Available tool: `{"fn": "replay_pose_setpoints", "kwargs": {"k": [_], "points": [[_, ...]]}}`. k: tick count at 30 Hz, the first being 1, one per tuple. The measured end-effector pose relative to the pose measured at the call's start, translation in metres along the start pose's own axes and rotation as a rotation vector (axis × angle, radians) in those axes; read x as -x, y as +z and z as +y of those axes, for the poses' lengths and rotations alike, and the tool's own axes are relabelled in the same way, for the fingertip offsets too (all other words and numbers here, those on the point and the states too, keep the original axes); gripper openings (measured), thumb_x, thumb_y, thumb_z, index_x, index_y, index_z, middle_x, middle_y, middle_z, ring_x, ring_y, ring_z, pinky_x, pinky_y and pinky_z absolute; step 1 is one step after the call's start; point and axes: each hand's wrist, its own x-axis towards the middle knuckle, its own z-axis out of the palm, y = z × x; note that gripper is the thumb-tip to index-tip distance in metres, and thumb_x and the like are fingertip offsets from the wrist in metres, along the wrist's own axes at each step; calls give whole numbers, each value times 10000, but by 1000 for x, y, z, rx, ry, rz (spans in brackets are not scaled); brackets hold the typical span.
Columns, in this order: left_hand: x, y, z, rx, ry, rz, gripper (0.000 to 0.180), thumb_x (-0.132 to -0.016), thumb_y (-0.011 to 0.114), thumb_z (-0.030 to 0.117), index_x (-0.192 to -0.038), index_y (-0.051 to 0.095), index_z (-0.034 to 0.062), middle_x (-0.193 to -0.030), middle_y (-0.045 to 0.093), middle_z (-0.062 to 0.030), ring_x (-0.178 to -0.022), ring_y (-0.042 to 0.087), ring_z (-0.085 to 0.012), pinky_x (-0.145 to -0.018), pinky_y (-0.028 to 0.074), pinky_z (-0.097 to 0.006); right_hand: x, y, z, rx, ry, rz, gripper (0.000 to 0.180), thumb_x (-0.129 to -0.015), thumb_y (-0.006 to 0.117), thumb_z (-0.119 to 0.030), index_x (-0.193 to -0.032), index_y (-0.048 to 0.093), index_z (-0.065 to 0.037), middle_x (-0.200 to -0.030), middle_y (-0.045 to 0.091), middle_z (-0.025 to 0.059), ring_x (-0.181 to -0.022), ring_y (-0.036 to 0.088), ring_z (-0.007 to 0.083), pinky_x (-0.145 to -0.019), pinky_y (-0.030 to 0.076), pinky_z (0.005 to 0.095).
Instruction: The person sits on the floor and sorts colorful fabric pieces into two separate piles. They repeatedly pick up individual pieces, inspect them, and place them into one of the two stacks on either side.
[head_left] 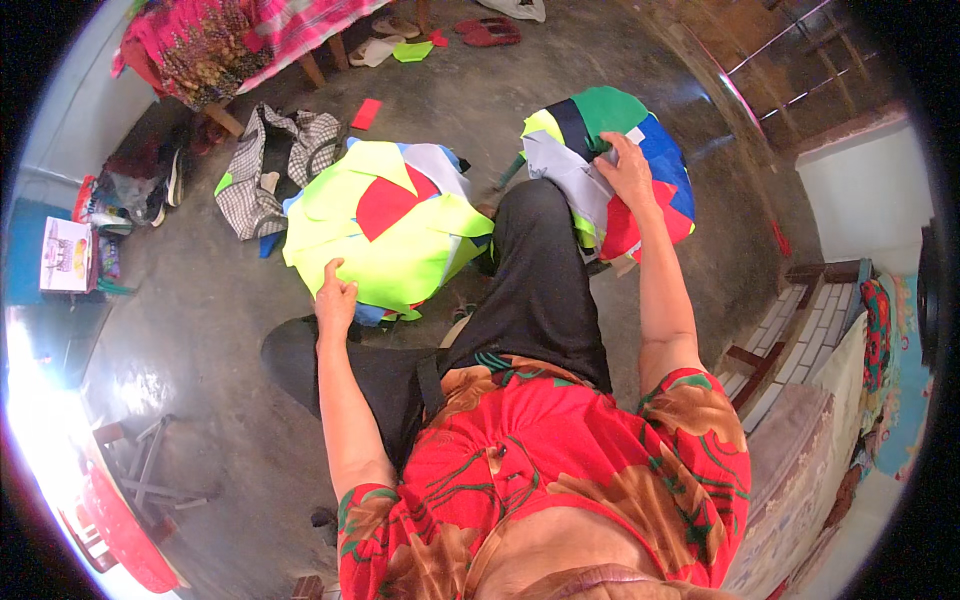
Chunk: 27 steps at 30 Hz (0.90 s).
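I've room over smooth grey floor (235, 365) left of the left knee (290, 360); right knee (540, 215) sits between neon-yellow cloth heap (365, 255) and multicolour heap (660, 150). Left hand (337, 298) at the yellow one's near edge, can't tell if pinching; red piece (392, 207) on top. Right hand (628, 172) on the other's grey cloth (562, 175), grip unclear. Checked cloth (248, 190) beyond, pink cover (305, 38) farther.

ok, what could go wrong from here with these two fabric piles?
The left pile has loose, overlapping pieces, so a tug from the left grip at its near edge might drag several off. The right pile looks close beside the bent knee; shifting that could knock it. The right grip might also pull the gray piece askew.
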Motion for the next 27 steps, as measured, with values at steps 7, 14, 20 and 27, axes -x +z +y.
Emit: {"fn": "replay_pose_setpoints", "kwargs": {"k": [7,14,20,27], "points": [[2,0,-3,5,-7,-1,516,-800,632,81,-1271,430,144,-670,575,-87,-662,598,-272,-632,460,-408,0,16,7,-24,74,116,244,-775,670,-171,-1013,655,-125,-1072,636,83,-991,574,294,-849,462,378],[-1,0,0,12,11,14,501,-799,630,78,-1261,443,126,-668,576,-87,-639,591,-266,-623,455,-398,-10,20,33,-728,470,223,208,-882,614,-270,-987,645,-93,-851,617,-33,-765,564,85,-683,450,242],[3,-3,5,-19,1,26,500,-796,629,89,-1258,441,127,-664,571,-116,-643,595,-291,-614,451,-414,-45,-3,16,-998,571,126,215,-898,589,-317,-1001,602,-129,-968,563,-58,-885,528,71,-753,474,278],[0,-4,17,-4,-61,-18,469,-805,624,146,-1237,443,175,-733,610,-145,-752,616,-341,-665,461,-453,-120,6,-10,-1244,421,37,197,-911,583,-252,-952,581,-59,-849,553,6,-753,559,107,-699,565,354]]}}
